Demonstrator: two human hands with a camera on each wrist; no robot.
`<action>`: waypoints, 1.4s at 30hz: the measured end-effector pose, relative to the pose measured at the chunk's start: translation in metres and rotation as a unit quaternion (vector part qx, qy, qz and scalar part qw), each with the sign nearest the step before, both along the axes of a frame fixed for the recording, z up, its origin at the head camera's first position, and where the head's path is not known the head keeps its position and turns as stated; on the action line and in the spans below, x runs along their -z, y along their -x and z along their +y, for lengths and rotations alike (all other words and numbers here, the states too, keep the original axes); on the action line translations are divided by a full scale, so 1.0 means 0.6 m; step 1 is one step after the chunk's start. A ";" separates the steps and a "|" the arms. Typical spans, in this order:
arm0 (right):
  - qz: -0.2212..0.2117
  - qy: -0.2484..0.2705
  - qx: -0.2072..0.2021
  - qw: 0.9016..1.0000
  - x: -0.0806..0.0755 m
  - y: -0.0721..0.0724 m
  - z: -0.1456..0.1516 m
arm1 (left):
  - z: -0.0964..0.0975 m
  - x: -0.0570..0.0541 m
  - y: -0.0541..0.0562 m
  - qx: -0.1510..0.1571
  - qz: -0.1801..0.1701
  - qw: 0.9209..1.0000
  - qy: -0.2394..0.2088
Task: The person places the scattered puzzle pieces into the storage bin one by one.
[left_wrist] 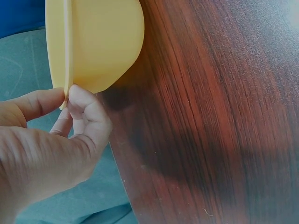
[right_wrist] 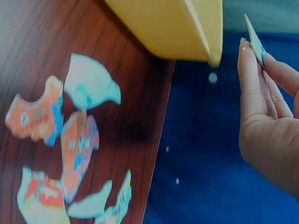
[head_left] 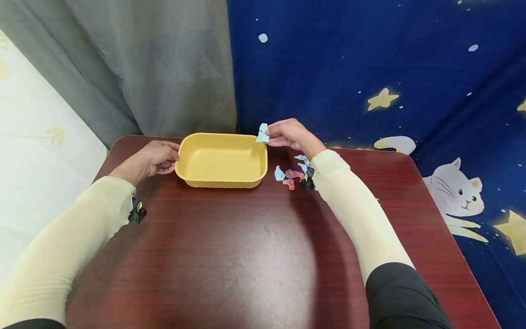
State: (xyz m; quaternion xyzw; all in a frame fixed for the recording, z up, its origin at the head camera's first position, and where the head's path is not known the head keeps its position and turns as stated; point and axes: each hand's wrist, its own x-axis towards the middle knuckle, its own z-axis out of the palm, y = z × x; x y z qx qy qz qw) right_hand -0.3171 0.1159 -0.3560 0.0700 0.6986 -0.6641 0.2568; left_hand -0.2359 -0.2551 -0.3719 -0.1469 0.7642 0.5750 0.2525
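Observation:
A yellow plastic basin (head_left: 222, 183) stands near the table's back edge, its visible floor bare. My left hand (head_left: 158, 157) pinches the basin's left rim between thumb and fingers, as the left wrist view also shows. At the basin's back right corner, my right hand (head_left: 288, 133) pinches a pale blue puzzle piece (head_left: 262, 133) above the rim. Edge-on, that piece (right_wrist: 254, 42) appears thin and flat in the right wrist view. Several loose puzzle pieces (right_wrist: 88, 83), pale blue, orange and multicoloured, lie on the table right of the basin, partly below my right wrist.
The dark red wooden table (head_left: 213, 246) ends just behind the basin. Beyond it hang a grey curtain (head_left: 164, 68) and a blue curtain (head_left: 328, 59) with stars and a cat. A black wrist device (head_left: 137, 210) sits on the left sleeve.

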 end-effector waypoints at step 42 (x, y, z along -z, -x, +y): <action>-0.084 0.093 -0.031 0.992 0.080 -0.016 -0.184 | 0.010 -0.003 -0.006 -0.011 -0.009 1.000 0.003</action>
